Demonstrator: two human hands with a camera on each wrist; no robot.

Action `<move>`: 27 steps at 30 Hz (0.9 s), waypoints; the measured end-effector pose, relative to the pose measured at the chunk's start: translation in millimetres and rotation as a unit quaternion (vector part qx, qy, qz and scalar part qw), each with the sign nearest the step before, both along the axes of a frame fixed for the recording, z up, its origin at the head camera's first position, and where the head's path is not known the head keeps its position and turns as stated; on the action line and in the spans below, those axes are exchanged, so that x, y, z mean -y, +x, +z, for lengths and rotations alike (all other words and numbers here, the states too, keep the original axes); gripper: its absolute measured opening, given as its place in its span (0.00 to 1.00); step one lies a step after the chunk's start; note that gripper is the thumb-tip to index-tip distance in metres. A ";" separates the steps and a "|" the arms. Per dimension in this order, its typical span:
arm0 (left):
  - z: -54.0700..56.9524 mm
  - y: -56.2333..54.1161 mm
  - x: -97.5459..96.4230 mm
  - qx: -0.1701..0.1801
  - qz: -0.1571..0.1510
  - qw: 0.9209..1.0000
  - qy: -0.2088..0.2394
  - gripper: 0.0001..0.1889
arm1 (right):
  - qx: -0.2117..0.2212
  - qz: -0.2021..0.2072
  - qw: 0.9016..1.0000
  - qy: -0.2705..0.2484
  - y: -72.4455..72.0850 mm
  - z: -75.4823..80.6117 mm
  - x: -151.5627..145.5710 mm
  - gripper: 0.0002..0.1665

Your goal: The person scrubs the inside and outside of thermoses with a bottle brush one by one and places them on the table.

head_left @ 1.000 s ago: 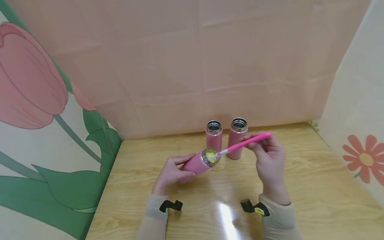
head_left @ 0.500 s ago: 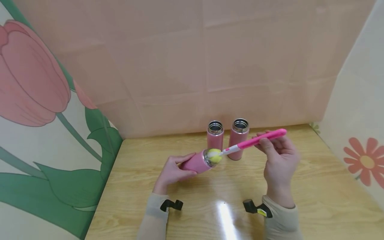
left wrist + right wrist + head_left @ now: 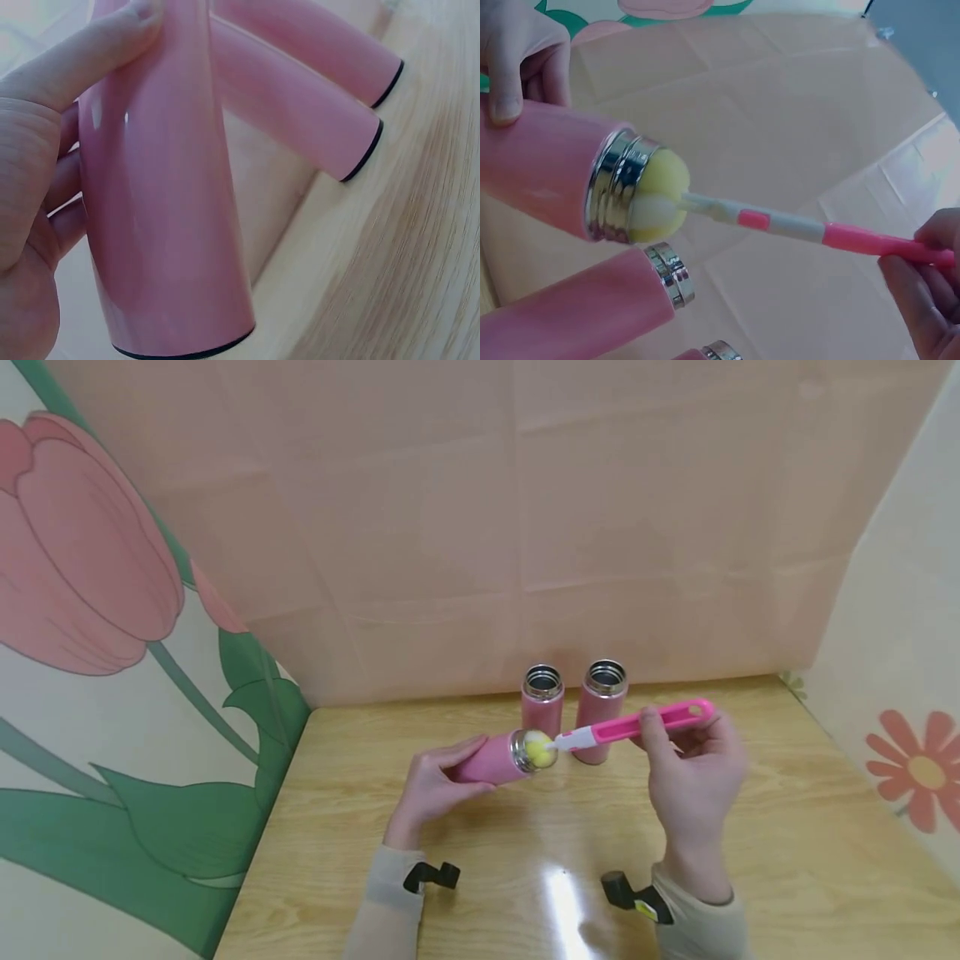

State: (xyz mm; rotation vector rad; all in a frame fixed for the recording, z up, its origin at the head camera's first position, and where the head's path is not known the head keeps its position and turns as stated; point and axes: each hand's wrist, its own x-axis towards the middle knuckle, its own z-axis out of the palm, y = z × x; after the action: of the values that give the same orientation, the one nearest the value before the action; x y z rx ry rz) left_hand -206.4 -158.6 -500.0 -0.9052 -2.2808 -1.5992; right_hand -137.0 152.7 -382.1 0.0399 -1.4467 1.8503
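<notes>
- our left hand (image 3: 433, 789) curls fingers (image 3: 66, 180) round the bottle (image 3: 489, 762), tilted rightward, likely so its rim (image 3: 616, 187) faces the sponge (image 3: 666, 178)
- our right hand (image 3: 693, 781) pinches the brush handle (image 3: 859, 240), fingers bent

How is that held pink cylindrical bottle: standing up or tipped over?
Tipped: in the head view, the held pink cylindrical bottle slants in the left hand, its silver metal rim facing toward the right hand.
</notes>
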 end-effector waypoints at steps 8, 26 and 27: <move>-2.7 -0.1 4.7 0.049 0.025 0.998 -0.007 0.35 | -0.028 0.099 0.992 0.071 -4.9 -2.8 -2.7 0.13; 4.0 3.3 9.9 0.107 -0.016 0.994 0.016 0.35 | -0.256 0.320 0.903 0.130 -33.0 -27.0 -11.6 0.06; 5.2 4.0 9.2 0.111 -0.019 0.993 0.017 0.35 | -0.253 0.327 0.900 0.140 -34.0 -28.5 -9.5 0.08</move>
State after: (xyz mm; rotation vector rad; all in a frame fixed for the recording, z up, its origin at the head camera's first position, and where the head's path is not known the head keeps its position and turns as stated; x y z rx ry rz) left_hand -202.4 -167.9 -494.8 -0.8026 -2.3841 -1.8330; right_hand -171.1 162.2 -410.7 1.1917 -1.3888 1.8952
